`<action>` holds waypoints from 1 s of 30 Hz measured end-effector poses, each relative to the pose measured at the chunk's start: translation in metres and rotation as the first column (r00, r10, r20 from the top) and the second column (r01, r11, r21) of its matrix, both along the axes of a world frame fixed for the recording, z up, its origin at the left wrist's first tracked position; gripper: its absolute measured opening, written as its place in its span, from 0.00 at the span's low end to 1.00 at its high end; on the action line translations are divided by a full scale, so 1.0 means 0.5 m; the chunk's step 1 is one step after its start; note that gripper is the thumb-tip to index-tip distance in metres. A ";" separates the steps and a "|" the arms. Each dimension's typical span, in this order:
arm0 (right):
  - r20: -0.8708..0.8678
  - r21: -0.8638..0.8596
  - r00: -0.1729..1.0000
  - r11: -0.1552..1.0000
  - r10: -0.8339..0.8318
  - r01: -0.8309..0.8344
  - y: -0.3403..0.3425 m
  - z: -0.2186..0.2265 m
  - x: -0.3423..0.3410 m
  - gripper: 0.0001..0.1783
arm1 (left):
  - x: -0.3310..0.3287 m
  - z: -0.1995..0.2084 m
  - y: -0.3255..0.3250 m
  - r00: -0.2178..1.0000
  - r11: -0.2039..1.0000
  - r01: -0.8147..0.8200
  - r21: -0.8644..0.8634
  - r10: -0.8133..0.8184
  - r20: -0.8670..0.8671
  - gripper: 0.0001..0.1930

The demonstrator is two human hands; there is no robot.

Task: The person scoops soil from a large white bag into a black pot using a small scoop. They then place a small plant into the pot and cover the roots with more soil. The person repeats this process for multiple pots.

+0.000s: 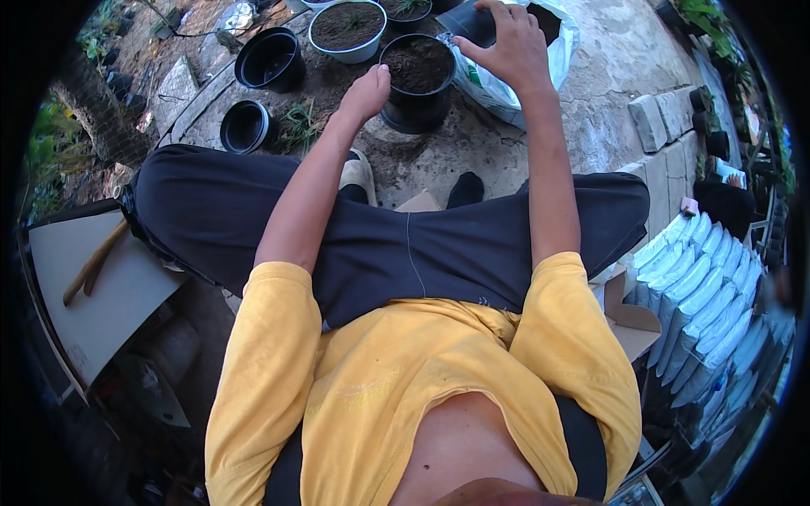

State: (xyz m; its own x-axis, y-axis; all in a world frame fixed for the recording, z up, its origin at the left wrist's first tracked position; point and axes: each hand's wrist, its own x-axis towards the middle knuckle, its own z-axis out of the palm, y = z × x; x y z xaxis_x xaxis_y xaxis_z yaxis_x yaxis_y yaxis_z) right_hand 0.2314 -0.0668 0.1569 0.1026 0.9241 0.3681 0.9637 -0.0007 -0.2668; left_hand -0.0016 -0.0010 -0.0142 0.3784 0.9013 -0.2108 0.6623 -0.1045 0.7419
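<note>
A black pot of dark soil (418, 61) stands in front of me, on top of another black pot (415, 116). My left hand (366, 93) is closed at its left rim, thumb uppermost. Beyond and to the right, my right hand (513, 49) curls around a dark plastic container (469, 24), tilted beside the soil pot; its far end is cut off by the picture's edge. Under that hand is an open white plastic bag (494, 103), with dark soil (547, 24) showing inside.
A white pot of soil with a small plant (348, 52) stands left of the soil pot. Two black pots, one larger (270, 61) and one smaller (245, 126), lie farther left. Bricks (662, 118) and stacked white packets (700, 287) are at the right.
</note>
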 end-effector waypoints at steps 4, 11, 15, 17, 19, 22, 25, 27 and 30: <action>0.037 0.099 0.941 0.938 -0.337 0.332 0.013 -0.028 0.023 0.41 | 0.001 0.004 -0.002 1.000 1.000 0.006 0.022 -0.006 -0.001 0.28; 0.229 0.008 0.821 0.844 -0.524 0.536 -0.016 -0.238 0.168 0.37 | 0.005 0.002 -0.001 1.000 1.000 0.017 0.008 -0.017 0.015 0.28; 0.128 -0.285 0.937 0.893 -0.325 0.349 -0.008 -0.325 0.151 0.29 | -0.002 0.001 0.000 1.000 1.000 -0.007 0.010 0.007 -0.007 0.28; 0.185 -0.314 0.946 0.896 -0.267 0.315 -0.010 -0.389 0.156 0.23 | 0.005 -0.001 0.000 1.000 1.000 0.002 0.015 -0.002 0.008 0.28; 0.093 -0.412 0.966 0.874 -0.242 0.258 -0.002 -0.409 0.175 0.22 | 0.009 -0.002 -0.002 1.000 1.000 0.010 0.022 -0.011 0.022 0.27; -0.031 -0.463 0.972 0.865 -0.235 0.194 0.012 -0.413 0.190 0.23 | -0.008 -0.003 -0.002 0.999 1.000 0.006 0.014 -0.007 0.038 0.28; -0.271 -0.440 0.915 0.884 -0.300 0.160 0.025 -0.396 0.209 0.28 | -0.008 -0.020 0.004 0.999 0.998 0.000 0.059 -0.003 0.046 0.28; -0.440 -0.383 0.830 0.908 -0.343 0.172 0.025 -0.390 0.232 0.29 | 0.003 -0.012 0.004 1.000 1.000 0.005 0.025 -0.006 0.028 0.28; -0.686 -0.373 0.601 0.908 -0.410 0.194 0.029 -0.349 0.243 0.34 | 0.007 -0.013 0.002 1.000 1.000 -0.013 0.007 0.013 0.025 0.28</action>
